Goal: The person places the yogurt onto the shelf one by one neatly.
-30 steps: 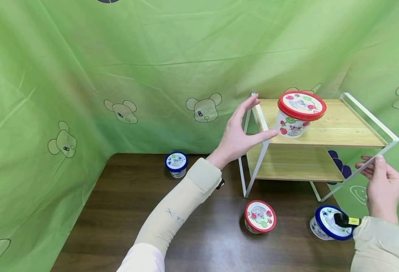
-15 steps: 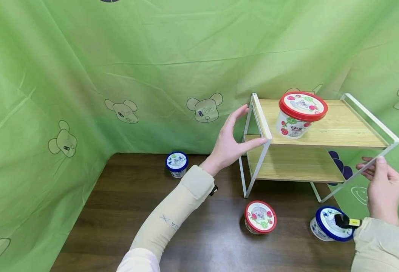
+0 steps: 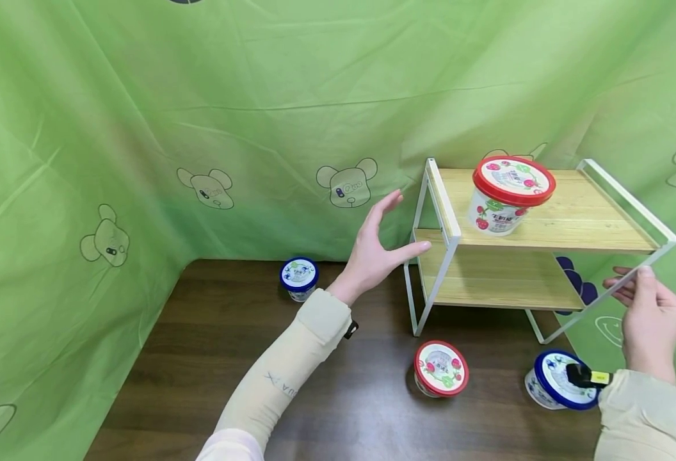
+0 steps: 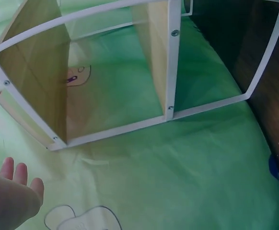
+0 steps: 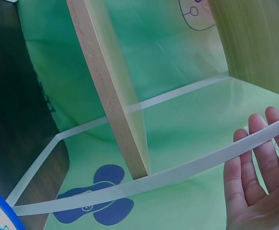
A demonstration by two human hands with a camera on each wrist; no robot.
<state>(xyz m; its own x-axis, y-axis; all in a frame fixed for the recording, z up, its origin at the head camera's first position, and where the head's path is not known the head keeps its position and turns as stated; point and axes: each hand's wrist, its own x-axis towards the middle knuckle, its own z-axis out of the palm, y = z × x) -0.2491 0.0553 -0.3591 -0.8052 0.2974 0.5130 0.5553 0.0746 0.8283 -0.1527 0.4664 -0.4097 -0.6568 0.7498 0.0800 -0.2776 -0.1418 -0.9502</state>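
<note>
In the head view, a two-tier shelf rack with pale wooden boards and a white metal frame stands at the right. A red-lidded tub with strawberry pictures sits upright on its top board. My left hand hovers left of the rack, thumb and fingers spread apart, touching nothing. My right hand holds the rack's right front bar between thumb and fingers. In the right wrist view, the fingers lie behind that white bar; the thumb is out of sight there.
On the dark wooden table, another red-lidded tub stands before the rack. One blue-lidded tub is near my right wrist; a second blue-lidded tub stands at the back left. Green cloth hangs behind and beside the table.
My left hand has drawn back to the left and slightly down, away from the tub on the top board and past the rack's left side. The right hand stays on the bar.
</note>
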